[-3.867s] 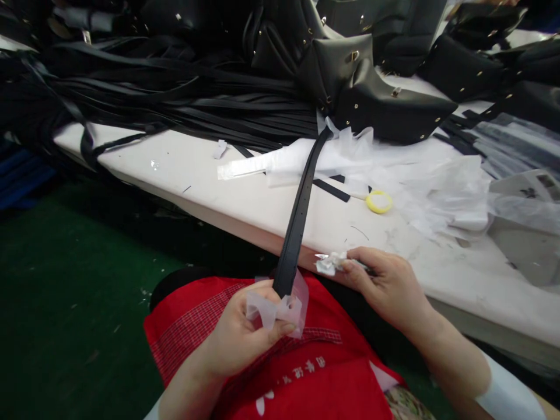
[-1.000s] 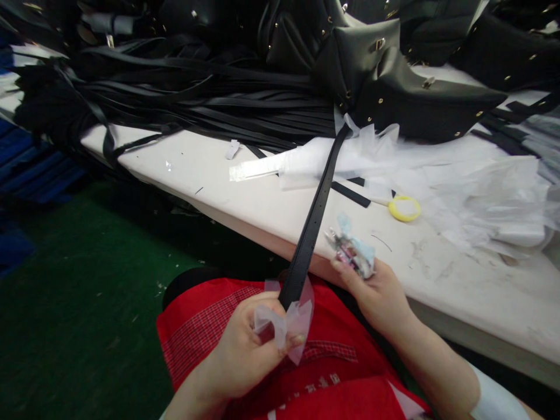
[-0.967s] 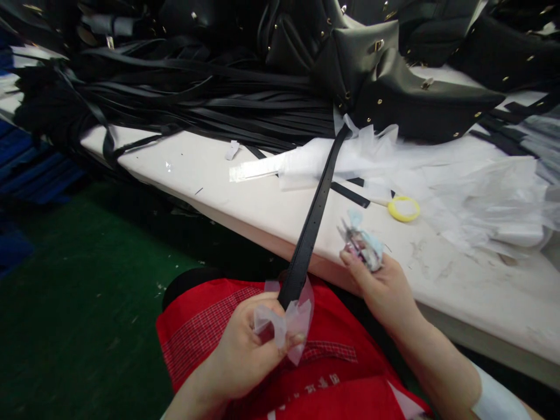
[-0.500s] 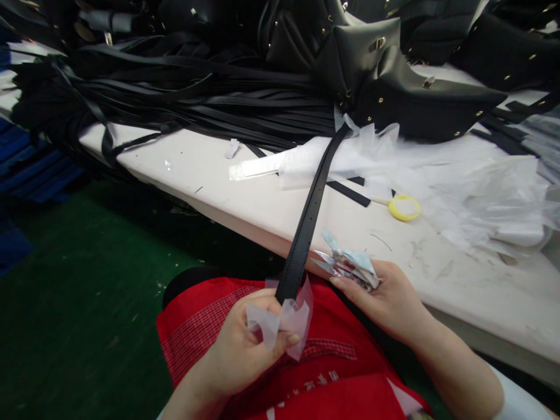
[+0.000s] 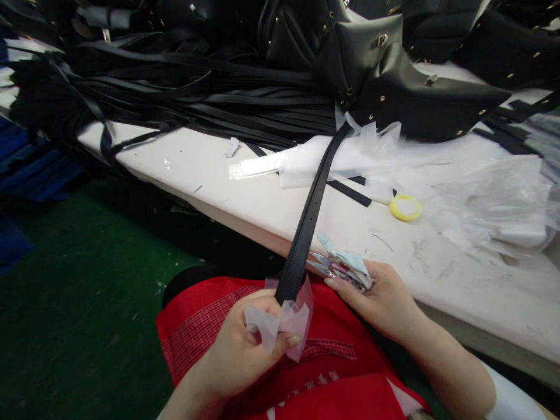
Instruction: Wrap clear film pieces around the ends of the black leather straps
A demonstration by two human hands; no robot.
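Observation:
My left hand (image 5: 249, 338) is closed round the near end of a black leather strap (image 5: 312, 204). Translucent wrapping film (image 5: 293, 321) sticks out around that end between my fingers. The strap runs up and away over the table edge to the foot of a black bag (image 5: 411, 99). In my right hand (image 5: 380, 297) are small thread snips (image 5: 328, 266) with a cloth-wrapped handle. Their pointed blades face left, close beside the strap's right edge; whether they touch it I cannot tell. Both hands are above a red apron (image 5: 210, 326).
Many black straps (image 5: 196, 111) lie heaped along the back of the white table (image 5: 210, 186). Clear plastic film (image 5: 472, 186) spreads to the right, beside a yellow ring-shaped handle (image 5: 405, 207). Blue stacked pieces (image 5: 35, 163) stand at left, above a green floor (image 5: 109, 280).
My right hand has shifted slightly left with the snips, bringing the blades nearer the strap. My left hand and the strap have barely moved.

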